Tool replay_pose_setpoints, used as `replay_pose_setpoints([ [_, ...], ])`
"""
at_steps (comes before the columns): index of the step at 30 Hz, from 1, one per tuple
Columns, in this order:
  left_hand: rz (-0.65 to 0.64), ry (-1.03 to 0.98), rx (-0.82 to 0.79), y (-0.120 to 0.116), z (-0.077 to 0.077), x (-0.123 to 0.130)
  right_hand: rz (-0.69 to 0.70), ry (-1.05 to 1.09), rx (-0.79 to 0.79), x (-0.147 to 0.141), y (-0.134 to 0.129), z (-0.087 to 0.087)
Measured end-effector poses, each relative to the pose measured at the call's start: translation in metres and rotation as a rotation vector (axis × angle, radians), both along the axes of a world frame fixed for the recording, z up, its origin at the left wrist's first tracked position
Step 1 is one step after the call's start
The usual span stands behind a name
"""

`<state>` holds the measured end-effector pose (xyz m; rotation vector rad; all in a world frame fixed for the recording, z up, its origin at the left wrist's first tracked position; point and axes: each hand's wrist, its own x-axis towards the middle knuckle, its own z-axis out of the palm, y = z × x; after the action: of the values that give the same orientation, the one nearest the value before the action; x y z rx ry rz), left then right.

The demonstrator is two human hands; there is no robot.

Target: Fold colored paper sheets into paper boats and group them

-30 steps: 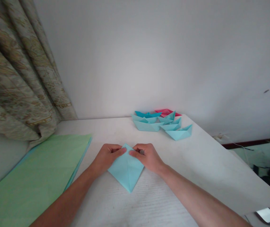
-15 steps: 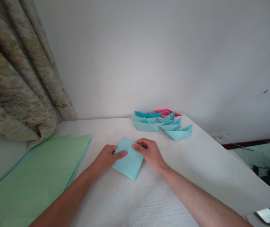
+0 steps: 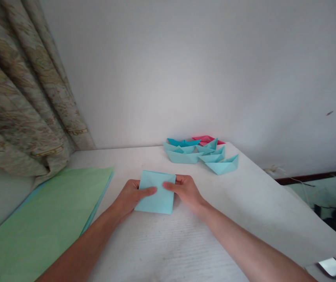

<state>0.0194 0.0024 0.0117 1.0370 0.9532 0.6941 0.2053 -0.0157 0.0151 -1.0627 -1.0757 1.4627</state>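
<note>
Green paper sheets (image 3: 44, 219) lie at the left edge of the white table (image 3: 229, 219). The left hand (image 3: 128, 197) and the right hand (image 3: 184, 192) hold a light blue paper square (image 3: 158, 203) by its sides, near the table's front edge. Each thumb sits on top, and the other fingers (image 3: 181, 179) tuck under, gripping it. The square is folded flat, with straight edges. Near the far corner sit blue paper boats (image 3: 182, 156) and a pink paper boat (image 3: 206, 139).

You are holding one blue paper square (image 3: 156, 199) with your one left hand (image 3: 129, 197) and one right hand (image 3: 185, 192), while about five pale blue paper boats (image 3: 182, 156), one deeper blue paper boat (image 3: 182, 142) and one pink paper boat (image 3: 207, 139) are sitting beyond your right hand.
</note>
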Motion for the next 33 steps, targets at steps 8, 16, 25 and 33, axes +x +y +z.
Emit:
replay_pose_setpoints([
  [8, 0.027, 0.105, 0.083, -0.004, -0.003, 0.005, 0.023, -0.157, -0.014, 0.001, -0.001, -0.008],
  [16, -0.006, 0.066, 0.078, -0.002, -0.005, 0.0, -0.092, -0.071, -0.002, 0.001, -0.002, -0.002],
  [25, 0.031, 0.076, 0.05, 0.001, -0.01, 0.002, -0.341, -0.096, 0.111, 0.01, 0.007, 0.001],
  [33, 0.042, 0.036, 0.044, 0.001, -0.009, 0.002, -0.273, -0.191, 0.173, 0.007, 0.004, -0.001],
])
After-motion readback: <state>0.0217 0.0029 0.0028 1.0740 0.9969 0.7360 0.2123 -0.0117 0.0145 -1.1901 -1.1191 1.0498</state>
